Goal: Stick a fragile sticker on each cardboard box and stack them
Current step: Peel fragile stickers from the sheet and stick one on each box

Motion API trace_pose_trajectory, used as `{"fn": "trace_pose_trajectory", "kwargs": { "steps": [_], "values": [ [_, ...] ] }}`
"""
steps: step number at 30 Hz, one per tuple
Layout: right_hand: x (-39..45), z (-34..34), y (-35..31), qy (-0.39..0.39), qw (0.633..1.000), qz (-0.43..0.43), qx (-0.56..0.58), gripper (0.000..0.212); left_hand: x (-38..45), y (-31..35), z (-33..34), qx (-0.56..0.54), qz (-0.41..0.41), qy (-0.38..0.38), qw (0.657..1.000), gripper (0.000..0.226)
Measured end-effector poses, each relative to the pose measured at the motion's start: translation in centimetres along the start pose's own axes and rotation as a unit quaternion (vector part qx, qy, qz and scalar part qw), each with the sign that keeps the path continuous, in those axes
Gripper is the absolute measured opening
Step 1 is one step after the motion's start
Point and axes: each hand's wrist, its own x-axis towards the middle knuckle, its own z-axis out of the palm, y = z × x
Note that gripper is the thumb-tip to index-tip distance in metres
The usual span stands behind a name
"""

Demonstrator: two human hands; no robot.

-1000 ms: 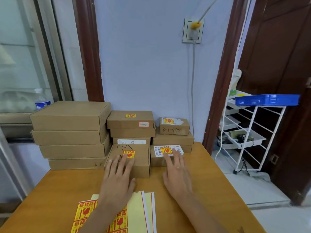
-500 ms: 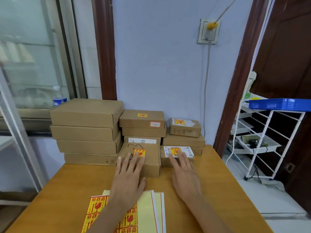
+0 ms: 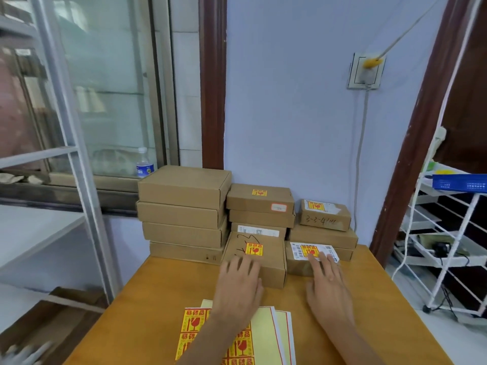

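Note:
Two small cardboard boxes sit side by side at the front of the wooden table [image 3: 158,306]. On the left box [image 3: 271,262], which bears a yellow-and-red fragile sticker [image 3: 254,249], my left hand [image 3: 238,283] rests with straight fingers. Flat on the right box [image 3: 297,264] lies my right hand [image 3: 326,285], fingertips on its white label and fragile sticker [image 3: 308,251]. Behind them stand stacks of boxes: a tall plain stack [image 3: 184,214], a middle stack [image 3: 261,204] and a right stack [image 3: 325,219], both topped with stickers. Sticker sheets [image 3: 266,335] lie under my left forearm.
A blue wall with a socket and cable [image 3: 365,72] backs the table. A glass window with a water bottle [image 3: 143,164] is at the left, beside a metal frame [image 3: 79,159]. A white wire rack [image 3: 448,243] carrying a blue tray [image 3: 461,182] stands at the right.
The view has swung left and upward, so the boxes now appear further right and lower. Both hands stay flat on the two front boxes.

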Motion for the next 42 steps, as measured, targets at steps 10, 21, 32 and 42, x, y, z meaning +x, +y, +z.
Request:
{"fn": "trace_pose_trajectory", "kwargs": {
  "steps": [10,21,32,42],
  "values": [
    [0.1,-0.1,0.4,0.011,0.998,-0.034,0.051,0.054,3.3,-9.8,-8.9,0.051,-0.016,0.136,0.989,0.022],
    [10.2,-9.7,-15.7,0.035,0.957,-0.116,0.264,0.06,8.5,-23.8,-14.6,-0.34,-0.41,0.107,0.84,0.067],
    [10.0,-8.7,-24.3,0.021,0.933,-0.153,0.324,0.071,7.4,-23.7,-16.2,-0.349,-0.373,0.143,0.848,0.006],
    [3.9,-15.7,-20.2,0.106,0.805,-0.005,0.584,0.08,1.7,-16.8,-22.1,-0.311,-0.288,0.235,0.875,0.031]
  ]
}}
